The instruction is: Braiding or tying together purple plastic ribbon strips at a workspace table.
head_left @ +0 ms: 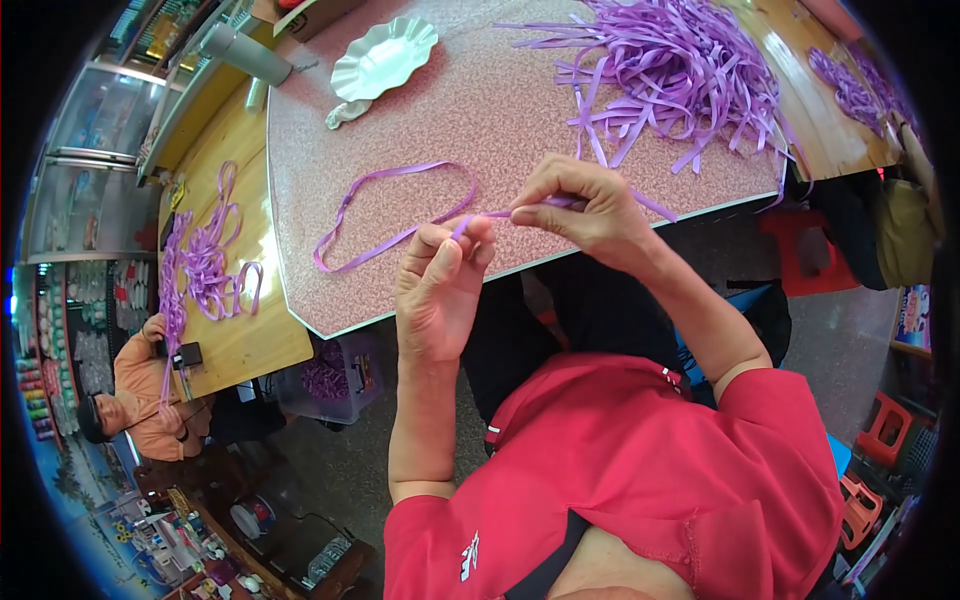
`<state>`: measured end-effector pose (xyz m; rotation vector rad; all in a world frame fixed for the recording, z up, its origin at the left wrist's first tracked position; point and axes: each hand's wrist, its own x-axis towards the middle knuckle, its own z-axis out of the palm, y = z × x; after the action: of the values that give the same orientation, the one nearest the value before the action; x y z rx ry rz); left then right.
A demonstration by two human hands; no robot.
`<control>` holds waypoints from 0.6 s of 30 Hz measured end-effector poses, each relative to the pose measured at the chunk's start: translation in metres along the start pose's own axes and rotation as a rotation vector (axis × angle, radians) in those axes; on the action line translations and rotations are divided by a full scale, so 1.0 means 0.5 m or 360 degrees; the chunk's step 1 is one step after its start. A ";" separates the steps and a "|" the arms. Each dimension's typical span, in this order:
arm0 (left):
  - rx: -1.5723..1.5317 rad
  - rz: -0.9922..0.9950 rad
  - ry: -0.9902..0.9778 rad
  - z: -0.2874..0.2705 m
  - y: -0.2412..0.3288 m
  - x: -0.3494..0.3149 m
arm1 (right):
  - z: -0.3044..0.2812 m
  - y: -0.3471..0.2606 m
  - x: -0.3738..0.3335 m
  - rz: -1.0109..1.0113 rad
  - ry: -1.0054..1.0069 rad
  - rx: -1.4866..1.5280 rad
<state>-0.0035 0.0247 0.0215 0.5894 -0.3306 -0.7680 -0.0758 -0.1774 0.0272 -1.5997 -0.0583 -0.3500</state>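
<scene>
A purple ribbon (358,182) lies in a long loop on the pinkish speckled tabletop (400,290), and its near part rises into my hands. My left hand (443,285) has its fingers curled round the ribbon, thumb against the fingertips. To the right and slightly higher, my right hand (580,208) pinches the same ribbon between thumb and fingers. A short stretch runs between the two hands, and a loose tail passes out beyond my right hand toward the table's near edge. Both hands are above that edge.
A heap of purple ribbons (680,75) covers the far right of the table. A pale scalloped dish (385,58) and a grey tumbler (245,53) stand at the far left. On a wooden table (245,345) to the left, a person in orange (145,370) handles more ribbons.
</scene>
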 end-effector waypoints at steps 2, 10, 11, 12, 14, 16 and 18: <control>0.0396 0.0225 0.0082 0.019 -0.020 0.009 | 0.020 0.010 -0.010 -0.0134 0.0069 -0.0041; 0.2718 0.1252 -0.0196 0.030 -0.009 0.029 | 0.028 -0.011 -0.005 0.0345 0.0045 0.0227; 0.2838 0.1270 -0.0249 0.031 -0.006 0.029 | 0.026 -0.017 -0.003 0.0347 0.0044 0.0228; 0.2839 0.1268 -0.0249 0.031 -0.002 0.029 | 0.022 -0.021 0.000 0.0447 -0.0009 0.0269; 0.2957 0.1252 -0.0361 0.032 0.007 0.028 | 0.019 -0.027 0.002 0.0549 -0.0061 0.0312; 0.2968 0.1255 -0.0364 0.040 0.008 0.026 | 0.019 -0.031 0.001 0.0604 -0.0086 0.0411; 0.2982 0.1261 -0.0365 0.036 -0.001 0.022 | 0.028 -0.030 0.000 0.0530 -0.0054 0.0362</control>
<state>-0.0051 0.0097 0.0364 1.9289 -1.4216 0.5041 -0.0770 -0.1627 0.0415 -1.3610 0.1370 -0.0542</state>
